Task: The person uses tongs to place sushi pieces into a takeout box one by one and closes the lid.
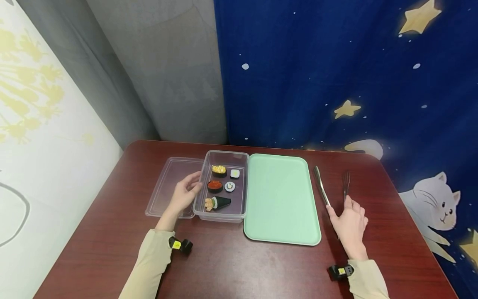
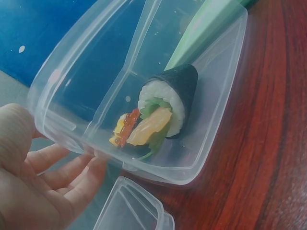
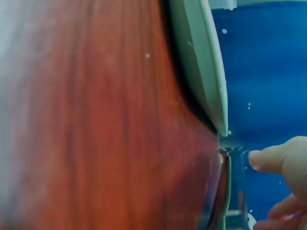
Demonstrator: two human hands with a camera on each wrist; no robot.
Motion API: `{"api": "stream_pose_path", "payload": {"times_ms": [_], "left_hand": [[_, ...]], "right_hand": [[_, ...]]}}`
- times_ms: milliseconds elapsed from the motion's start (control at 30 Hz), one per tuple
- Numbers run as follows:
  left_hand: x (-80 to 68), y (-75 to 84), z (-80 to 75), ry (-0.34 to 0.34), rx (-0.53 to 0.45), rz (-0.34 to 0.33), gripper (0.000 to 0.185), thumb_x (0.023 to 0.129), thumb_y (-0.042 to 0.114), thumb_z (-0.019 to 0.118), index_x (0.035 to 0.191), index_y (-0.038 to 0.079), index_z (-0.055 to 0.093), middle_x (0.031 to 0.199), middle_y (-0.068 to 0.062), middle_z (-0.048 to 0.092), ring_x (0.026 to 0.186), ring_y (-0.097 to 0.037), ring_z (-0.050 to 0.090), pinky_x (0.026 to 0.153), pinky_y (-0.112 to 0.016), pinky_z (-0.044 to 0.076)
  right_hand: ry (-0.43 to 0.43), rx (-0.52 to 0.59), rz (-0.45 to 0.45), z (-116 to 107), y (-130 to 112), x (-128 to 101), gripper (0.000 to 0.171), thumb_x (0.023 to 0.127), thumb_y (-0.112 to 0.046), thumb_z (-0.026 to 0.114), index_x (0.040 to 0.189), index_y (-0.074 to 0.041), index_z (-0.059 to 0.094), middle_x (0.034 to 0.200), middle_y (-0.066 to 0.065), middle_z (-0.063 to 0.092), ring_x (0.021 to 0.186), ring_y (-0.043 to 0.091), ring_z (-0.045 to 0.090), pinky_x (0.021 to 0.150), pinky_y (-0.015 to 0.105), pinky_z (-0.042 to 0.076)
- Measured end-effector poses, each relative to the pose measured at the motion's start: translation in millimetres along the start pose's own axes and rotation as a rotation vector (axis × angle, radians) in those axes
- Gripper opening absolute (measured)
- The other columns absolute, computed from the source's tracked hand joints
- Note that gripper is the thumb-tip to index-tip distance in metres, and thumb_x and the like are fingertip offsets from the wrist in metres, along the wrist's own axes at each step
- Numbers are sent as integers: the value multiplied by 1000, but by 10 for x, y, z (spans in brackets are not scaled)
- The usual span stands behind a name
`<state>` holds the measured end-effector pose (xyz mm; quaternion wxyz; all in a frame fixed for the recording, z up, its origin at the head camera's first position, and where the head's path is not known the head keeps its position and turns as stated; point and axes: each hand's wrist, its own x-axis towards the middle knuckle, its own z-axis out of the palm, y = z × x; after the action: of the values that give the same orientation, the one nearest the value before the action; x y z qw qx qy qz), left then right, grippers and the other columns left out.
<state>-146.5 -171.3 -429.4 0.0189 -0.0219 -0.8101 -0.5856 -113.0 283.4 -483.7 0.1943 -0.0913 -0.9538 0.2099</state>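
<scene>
My left hand rests beside the clear plastic box, its relaxed fingers against the outer left wall in the left wrist view. Sushi pieces lie inside: a cone hand roll at the near end, red-roe sushi, yellow-topped sushi and two small rolls. Right of the tray, my right hand grips silver tongs, thumb on the left arm and fingers on the fork-ended right arm. The tongs' arms are spread apart; my hand hides part of them.
A light green tray lies directly right of the box. The clear lid lies flat at the box's left, partly under it. Brown table edges lie in front of grey and blue curtains.
</scene>
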Motion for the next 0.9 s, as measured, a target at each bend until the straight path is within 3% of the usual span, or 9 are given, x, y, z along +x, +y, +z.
{"api": "stream_pose_path", "payload": {"times_ms": [67, 167, 500, 700, 900], "left_hand": [[-3, 11, -1, 1, 5, -4, 42, 91, -4, 52, 132, -13, 43, 125, -33, 51, 112, -42, 54, 94, -45, 47], [0, 0, -11, 1, -2, -1, 42, 91, -4, 53, 131, -13, 44, 124, -33, 51, 111, -42, 54, 93, -45, 47], [89, -302, -90, 13, -59, 26, 39, 95, 2, 50, 130, -13, 45, 125, -31, 52, 113, -40, 54, 85, -34, 53], [77, -277, -178, 32, -95, 33, 36, 93, -5, 49, 127, -16, 46, 124, -35, 51, 110, -44, 54, 83, -33, 54], [53, -334, -297, 71, -63, 47, 34, 92, -4, 51, 125, -15, 49, 121, -33, 53, 102, -26, 63, 81, -27, 54]], "right_hand": [[87, 65, -59, 25, -28, 6, 60, 78, -16, 73, 123, 15, 50, 115, 36, 51, 99, 51, 44, 75, 63, 37], [134, 150, -112, 59, -88, 16, 52, 76, -8, 72, 119, 16, 54, 111, 36, 53, 98, 51, 46, 78, 61, 40], [165, 327, -213, 124, -461, 117, 44, 76, -2, 72, 114, 14, 59, 105, 33, 60, 96, 46, 54, 81, 56, 44], [142, 405, -268, 160, -759, 196, 42, 76, -2, 73, 113, 13, 61, 100, 29, 63, 89, 41, 58, 76, 52, 47], [128, 459, -348, 231, -1085, 218, 42, 76, -3, 73, 114, 11, 61, 100, 26, 64, 88, 38, 60, 77, 51, 49]]}}
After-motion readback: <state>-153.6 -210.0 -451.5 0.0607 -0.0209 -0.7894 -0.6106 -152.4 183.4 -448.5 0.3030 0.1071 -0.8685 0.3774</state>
